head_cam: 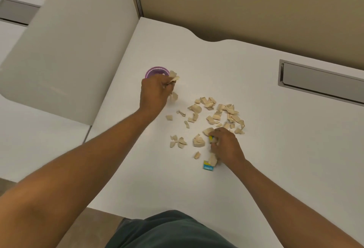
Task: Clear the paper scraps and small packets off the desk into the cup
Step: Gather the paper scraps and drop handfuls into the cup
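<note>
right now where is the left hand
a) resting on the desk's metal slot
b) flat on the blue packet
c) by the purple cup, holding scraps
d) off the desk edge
c: the left hand is closed on paper scraps right beside the purple cup.

small purple round cup, upright on white desk, partly hidden. torn beige paper scraps scattered in loose cluster to its right, some bunched at cup rim. small blue-and-yellow packet lying flat at cluster's near edge.
</note>
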Tool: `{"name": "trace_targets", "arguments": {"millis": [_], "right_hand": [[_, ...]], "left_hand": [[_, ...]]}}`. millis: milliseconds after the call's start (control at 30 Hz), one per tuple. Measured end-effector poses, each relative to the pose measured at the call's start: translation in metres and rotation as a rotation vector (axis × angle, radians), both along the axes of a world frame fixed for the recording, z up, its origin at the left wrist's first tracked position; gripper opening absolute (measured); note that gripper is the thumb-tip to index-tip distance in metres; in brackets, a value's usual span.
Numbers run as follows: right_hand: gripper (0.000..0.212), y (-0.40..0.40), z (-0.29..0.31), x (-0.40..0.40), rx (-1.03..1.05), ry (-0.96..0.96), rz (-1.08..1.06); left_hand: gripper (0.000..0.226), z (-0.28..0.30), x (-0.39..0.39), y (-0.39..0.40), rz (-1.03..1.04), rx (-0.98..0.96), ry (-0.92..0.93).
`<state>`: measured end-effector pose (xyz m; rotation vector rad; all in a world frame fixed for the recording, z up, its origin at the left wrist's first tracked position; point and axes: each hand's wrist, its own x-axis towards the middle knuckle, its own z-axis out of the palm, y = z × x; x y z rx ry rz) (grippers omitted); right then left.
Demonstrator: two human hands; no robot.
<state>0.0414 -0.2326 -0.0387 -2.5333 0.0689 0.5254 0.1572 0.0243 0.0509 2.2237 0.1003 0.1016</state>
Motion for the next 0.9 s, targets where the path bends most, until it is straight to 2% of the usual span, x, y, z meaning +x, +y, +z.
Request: {"name": "trace_targets", "arguments": {"millis": [133,300,400,533,733,800,900], "right_hand": [[0.042,0.0,0.001,-0.002,-0.008,-0.005,0.014],[0.042,-0.001,0.0,-0.002,-0.024,-0.008,0.047],[0.042,-0.001,-0.001,-0.002,-0.036,-0.004,0.056],[0.042,-0.001,0.0,-0.002,-0.037,0.004,0.061],[0.043,-0.005,0.001,-0.003,-0.029,0.016,0.048],[0.043,-0.004,0.003,-0.003,-0.018,0.015,0.035],[0.043,-0.002,0.009,0.0,0.027,0.0,-0.02]], "left_hand": [[0.019,0.007,0.039,0.015,0.127,0.072,0.059],[0.021,-0.006,0.059,0.023,-0.03,0.379,0.189],[0.022,-0.005,0.067,0.02,-0.126,0.48,0.225],[0.027,0.004,0.073,0.017,-0.141,0.491,0.253],[0.055,0.013,0.076,0.024,-0.087,0.498,0.215],[0.052,0.015,0.077,0.028,-0.058,0.471,0.211],[0.035,0.021,0.075,0.03,0.01,0.438,0.185]]}}
